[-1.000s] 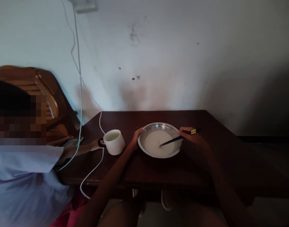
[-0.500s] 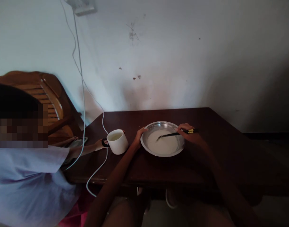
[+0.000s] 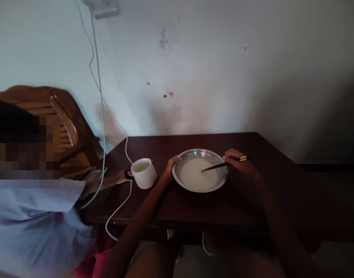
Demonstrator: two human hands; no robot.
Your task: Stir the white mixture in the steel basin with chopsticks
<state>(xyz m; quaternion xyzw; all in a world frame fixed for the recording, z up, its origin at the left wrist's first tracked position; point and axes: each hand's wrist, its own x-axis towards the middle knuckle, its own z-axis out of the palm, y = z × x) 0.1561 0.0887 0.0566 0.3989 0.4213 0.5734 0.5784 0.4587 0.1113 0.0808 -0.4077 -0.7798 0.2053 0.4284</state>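
A shiny metal bowl (image 3: 200, 189) stands on the dark table, holding a whitish, milky mixture (image 3: 196, 175). My left hand (image 3: 171, 166) grips the bowl's left rim, with the thumb over the edge. At the bowl's right side, my right hand (image 3: 237, 162) is closed round black chopsticks (image 3: 216, 166) with yellow bands near their upper ends. The chopsticks slant down to the left, and their tips are in the mixture. A white mug (image 3: 145, 175) with a black handle and pale liquid inside stands left of my left hand.
On the left sits another person in a light shirt (image 3: 35, 220), one hand (image 3: 123, 177) at the mug's handle. A white cable (image 3: 119, 208) crosses the dark table (image 3: 211, 212) beside the mug. Behind that person is a wooden chair (image 3: 69, 116); a pale wall (image 3: 200, 69) rises behind the table.
My right hand has swept the chopstick tips left, then back right through the mixture. My left hand stays on the bowl's rim. The view has shifted slightly.
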